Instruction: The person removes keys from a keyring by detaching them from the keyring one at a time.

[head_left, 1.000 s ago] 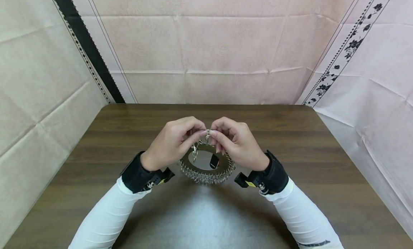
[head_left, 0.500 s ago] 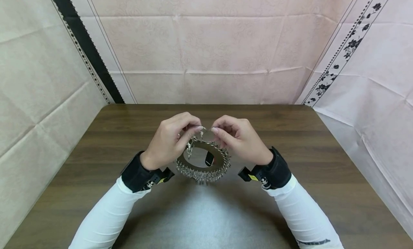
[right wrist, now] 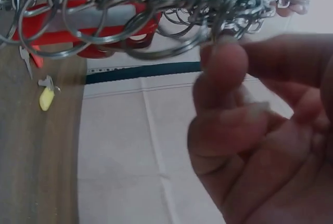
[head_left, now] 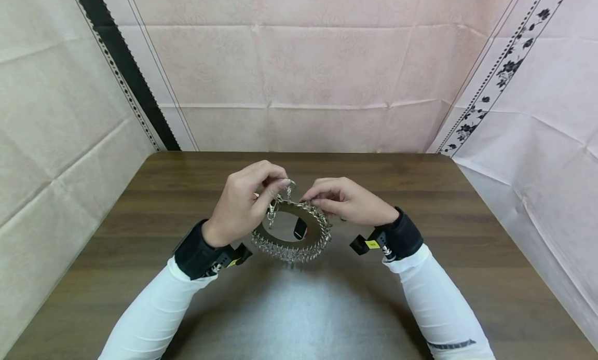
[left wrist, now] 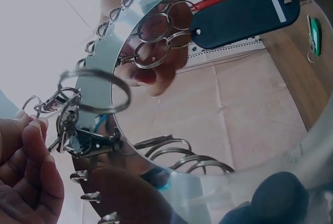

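A round metal-looking disc [head_left: 288,255] with a wide middle stands raised at the centre, small key rings and swivel clasps [left wrist: 93,143] fringing its rim. At its upper left, my left hand [head_left: 249,202] pinches a silver key ring [head_left: 292,184] joined to a short chain. My right hand [head_left: 350,199] has its thumb and index finger together at the upper right rim, pinching one of the metal rings [right wrist: 182,47]. A dark blue key tag [left wrist: 247,16] shows in the disc's middle. Some right fingertips are hidden behind the rings in the right wrist view.
A red tag [right wrist: 62,24] shows behind the rings. A green-tagged key [left wrist: 315,37] and a yellow key tag [right wrist: 47,99] appear against the wood tabletop [head_left: 187,194]. Pale cloth [head_left: 299,80] hangs behind the table and along both sides.
My right hand has left the ring by my left fingertips and moved down to the disc's upper right rim. My left hand, still holding its ring, has shifted slightly left with the disc.
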Tool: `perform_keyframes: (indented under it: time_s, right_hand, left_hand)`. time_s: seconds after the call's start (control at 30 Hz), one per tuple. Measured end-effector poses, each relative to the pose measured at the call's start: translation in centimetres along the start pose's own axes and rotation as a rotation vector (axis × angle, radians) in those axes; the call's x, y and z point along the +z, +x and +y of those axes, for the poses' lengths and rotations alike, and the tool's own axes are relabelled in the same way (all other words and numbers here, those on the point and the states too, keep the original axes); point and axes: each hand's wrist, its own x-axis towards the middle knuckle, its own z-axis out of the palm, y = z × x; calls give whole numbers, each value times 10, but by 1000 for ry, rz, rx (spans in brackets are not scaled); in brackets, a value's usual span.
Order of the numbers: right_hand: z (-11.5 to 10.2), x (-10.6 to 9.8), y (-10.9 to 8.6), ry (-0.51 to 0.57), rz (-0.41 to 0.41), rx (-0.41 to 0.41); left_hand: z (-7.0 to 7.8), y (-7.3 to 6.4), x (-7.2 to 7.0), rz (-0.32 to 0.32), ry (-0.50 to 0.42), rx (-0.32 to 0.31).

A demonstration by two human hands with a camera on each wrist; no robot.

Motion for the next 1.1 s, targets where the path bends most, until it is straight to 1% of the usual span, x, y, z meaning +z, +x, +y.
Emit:
perform_keyframes:
  time_s: [0.2, 0.43, 0.57, 0.63, 0.7, 0.8, 0.93, 1.1]
  right_hand:
    - [11, 1, 2, 21, -115, -46]
    - [22, 8, 6, 128, -271, -98]
    - [25, 10, 6, 193, -318, -109]
    - [24, 11, 6, 215, -320, -107]
    - [23, 10, 5, 209, -297, -100]
    - [21, 9, 4, 196, -244, -77]
    - [19, 5, 2, 196, -170, -23]
    - [17, 0, 1, 164, -113, 22]
  left_hand:
    - [2, 0, 0, 11, -4, -11]
    - [1, -1, 0, 6, -10, -24]
    - [1, 0, 0, 8, -14, -36]
    - [1, 0, 0, 12, -16, -39]
    - [0, 0, -1, 19, -13, -40]
    - [-1, 1, -1, 35, -7, -40]
    - [-2, 2, -2, 51, -3, -43]
    - [-5, 2, -3, 55, 0, -41]
